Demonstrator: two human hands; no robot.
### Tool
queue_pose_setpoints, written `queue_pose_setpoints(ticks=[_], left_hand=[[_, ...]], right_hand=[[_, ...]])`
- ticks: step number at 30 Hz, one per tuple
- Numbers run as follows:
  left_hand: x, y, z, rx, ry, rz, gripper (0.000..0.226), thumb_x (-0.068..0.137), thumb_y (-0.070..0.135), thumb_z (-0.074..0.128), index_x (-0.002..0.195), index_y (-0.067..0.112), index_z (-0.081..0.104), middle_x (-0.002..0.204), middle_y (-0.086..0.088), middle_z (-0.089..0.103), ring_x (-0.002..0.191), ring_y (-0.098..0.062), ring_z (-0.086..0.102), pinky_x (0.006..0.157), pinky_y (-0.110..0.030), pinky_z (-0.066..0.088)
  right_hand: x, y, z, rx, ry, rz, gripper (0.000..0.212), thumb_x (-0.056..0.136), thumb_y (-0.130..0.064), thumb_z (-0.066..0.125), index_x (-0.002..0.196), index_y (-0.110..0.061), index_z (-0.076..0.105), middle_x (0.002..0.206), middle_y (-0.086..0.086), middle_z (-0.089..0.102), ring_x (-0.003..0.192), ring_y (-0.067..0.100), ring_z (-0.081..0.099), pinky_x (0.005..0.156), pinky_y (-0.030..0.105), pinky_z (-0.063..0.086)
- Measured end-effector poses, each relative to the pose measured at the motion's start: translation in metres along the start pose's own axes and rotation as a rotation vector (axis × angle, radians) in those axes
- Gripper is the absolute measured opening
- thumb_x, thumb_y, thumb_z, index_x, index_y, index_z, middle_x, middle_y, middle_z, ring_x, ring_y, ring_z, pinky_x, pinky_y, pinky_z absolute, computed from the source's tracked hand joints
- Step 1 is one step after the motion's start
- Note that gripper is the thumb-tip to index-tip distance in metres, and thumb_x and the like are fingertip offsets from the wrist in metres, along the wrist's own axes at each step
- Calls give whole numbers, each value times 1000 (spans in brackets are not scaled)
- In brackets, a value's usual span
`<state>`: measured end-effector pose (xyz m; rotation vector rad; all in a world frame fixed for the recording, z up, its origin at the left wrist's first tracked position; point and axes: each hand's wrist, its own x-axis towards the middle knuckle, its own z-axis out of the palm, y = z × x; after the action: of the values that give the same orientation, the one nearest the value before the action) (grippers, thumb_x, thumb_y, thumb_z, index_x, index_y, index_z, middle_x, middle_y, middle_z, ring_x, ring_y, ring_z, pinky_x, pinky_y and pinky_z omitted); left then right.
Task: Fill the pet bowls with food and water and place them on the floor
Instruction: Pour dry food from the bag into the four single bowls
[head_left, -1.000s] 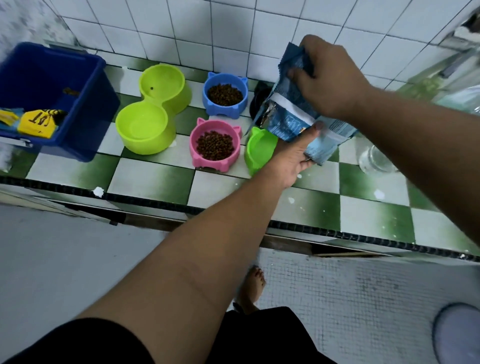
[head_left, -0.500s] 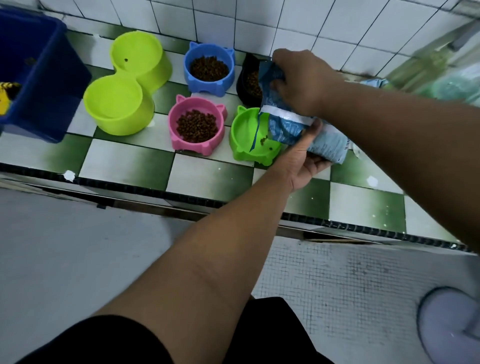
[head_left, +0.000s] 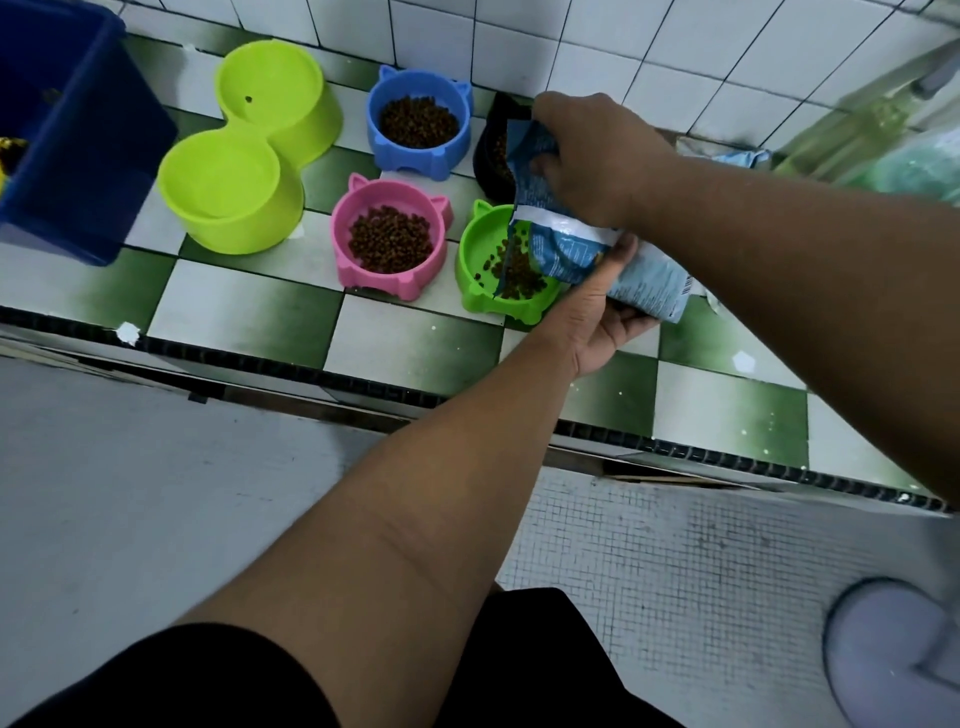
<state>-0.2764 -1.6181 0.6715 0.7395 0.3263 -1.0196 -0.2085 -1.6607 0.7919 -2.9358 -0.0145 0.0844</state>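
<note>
Kibble (head_left: 491, 265) tumbles from a tilted bag (head_left: 561, 249) into the green bowl (head_left: 467, 270), which stands near the front edge of the tiled bench (head_left: 249, 306), just right of the pink bowl (head_left: 343, 228). The pink bowl and the blue bowl (head_left: 375, 130) behind it already hold full helpings. A black bowl (head_left: 488, 156) is half hidden behind the bag, and the lime double bowl (head_left: 228, 176) to the left shows only a single dark speck. None is on the floor (head_left: 130, 493) yet.

The risk lies in the pour. The bag's mouth is wide and floppy and hangs over the bowl's right half, so a steeper tilt or a slipped fold would likely send a rush of pellets over the low rim and across the tiles, perhaps off the bench. The light plastic bowl could also skid or tip if the bag drags on its rim.

The right hand (head_left: 592, 156) grips the bag's upper edge from above, fingers curled round the torn top and forearm reaching in from the right. The left hand (head_left: 597, 312) cradles the bag's lower end from beneath, thumb pressed along its side — that arm stretched straight forward over the bench edge.
</note>
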Motion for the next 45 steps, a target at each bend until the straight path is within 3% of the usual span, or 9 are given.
queue_pose_setpoints(ticks=[4,10,16,20,24,31,37,41,45], left_hand=[[-2,-1,0,8,-5,0,24,102,31,60,108,8,58,109,-16,66,103,-31,64,113,-57,43],[-8,0,3,49,0,21,32,95,35,67,110,8,58,110,-16,66,114,-36,62,108,-55,47],[-15,5,6,54,-3,35,55,76,41,75,117,8,58,117,-17,66,107,-31,66,86,-45,61],[-15,8,1,154,20,17,34,98,36,65,118,9,59,115,-16,68,107,-31,67,98,-49,56],[-21,9,-5,281,57,8,56,92,35,75,137,8,55,132,-17,67,121,-35,66,100,-52,55],[-34,19,-15,527,76,95,68,86,48,79,141,37,39,130,1,70,111,-25,71,85,-46,62],[-55,37,-19,740,76,158,70,87,76,53,146,45,30,137,8,60,115,-25,67,90,-49,58],[-67,52,-16,799,101,251,39,102,67,24,138,52,32,135,11,53,122,-26,60,91,-47,54],[-77,70,-14,887,126,467,32,108,52,31,136,38,41,111,22,57,107,-7,61,91,-35,54]], right_hand=[[-3,2,-1,10,-6,14,26,95,-21,55,120,-13,52,117,18,62,99,38,61,79,41,52],[-9,2,-8,29,12,23,25,97,-20,53,120,-11,50,118,19,60,97,36,58,73,35,43],[-9,-6,-14,9,17,17,24,98,-20,53,119,-11,50,119,19,60,100,38,58,74,37,45],[-17,0,-19,99,65,29,21,96,-20,53,114,-8,52,111,18,62,88,30,53,69,33,39],[-40,16,-18,203,179,66,20,94,-17,53,107,-1,52,95,18,60,83,32,55,64,32,32],[-91,50,-4,571,447,226,10,96,-24,57,97,-17,49,77,-6,53,68,10,47,65,24,42],[-115,59,12,984,628,322,7,97,-19,58,101,-23,55,95,1,65,90,15,63,90,47,54],[-123,51,17,1178,754,357,7,96,-17,59,101,-19,54,96,1,66,92,18,62,92,48,53],[-120,36,14,1269,807,340,8,100,-6,54,100,-14,51,91,-2,64,85,9,63,81,31,54]])
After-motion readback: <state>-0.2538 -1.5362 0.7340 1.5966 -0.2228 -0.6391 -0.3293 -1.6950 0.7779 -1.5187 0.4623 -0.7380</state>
